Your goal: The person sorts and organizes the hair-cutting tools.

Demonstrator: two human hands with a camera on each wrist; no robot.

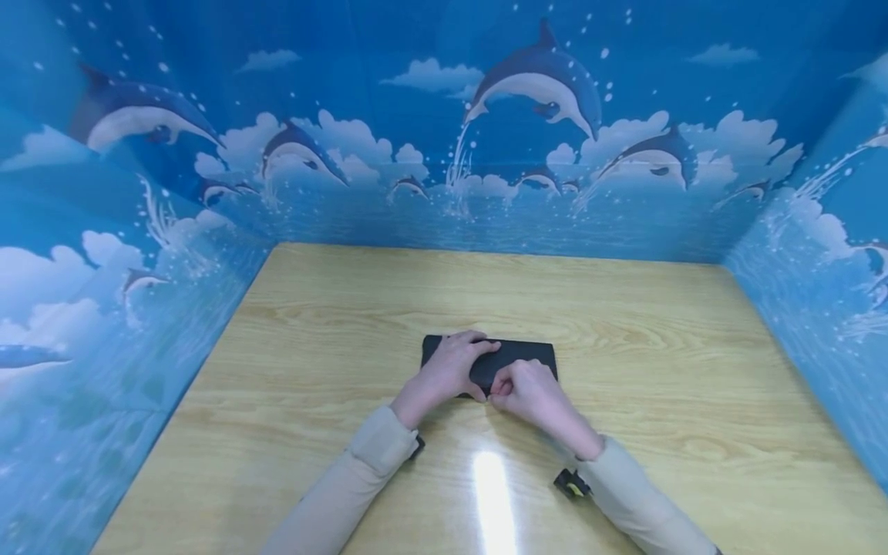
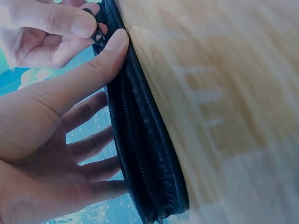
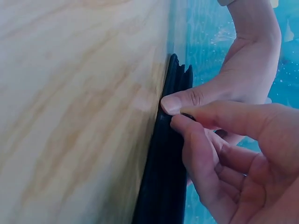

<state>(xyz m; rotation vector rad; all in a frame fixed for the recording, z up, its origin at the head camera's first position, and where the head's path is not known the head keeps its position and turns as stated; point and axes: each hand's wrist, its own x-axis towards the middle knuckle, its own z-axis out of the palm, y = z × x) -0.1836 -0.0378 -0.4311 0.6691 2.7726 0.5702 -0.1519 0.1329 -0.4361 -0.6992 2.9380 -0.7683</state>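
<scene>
A long black zippered pouch (image 1: 513,352) lies on the table in the head view, its zipper side toward the person. My left hand (image 1: 447,366) holds it at its left half, with the thumb on the zipper edge and the fingers spread over the top. In the left wrist view, a line of zipper teeth (image 2: 135,144) runs from that thumb to the pouch's end. Just right of the left thumb, my right hand (image 1: 530,393) pinches the small dark zipper pull (image 2: 97,35) between thumb and forefinger. The pouch's inside is hidden.
The pouch lies near the middle of a wood-grain table (image 1: 347,308). Walls with a blue dolphin print (image 1: 486,216) stand at the back, left and right. Dark wrist devices, one of them a black one (image 1: 572,484), show by the sleeves.
</scene>
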